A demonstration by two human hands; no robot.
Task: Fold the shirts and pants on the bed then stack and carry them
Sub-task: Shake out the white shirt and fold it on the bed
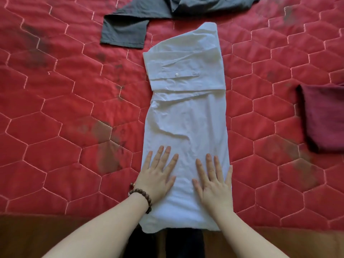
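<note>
With the left hand (158, 175) and right hand (214, 179) flat, fingers straight, on the long white cotton shirt (186, 116) (sides already folded in), sweep wrinkles upward before folding the hem toward the collar.

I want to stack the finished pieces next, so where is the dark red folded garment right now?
In the head view the dark red folded garment lies at the right edge on the red quilt, apart from the white shirt.
</note>
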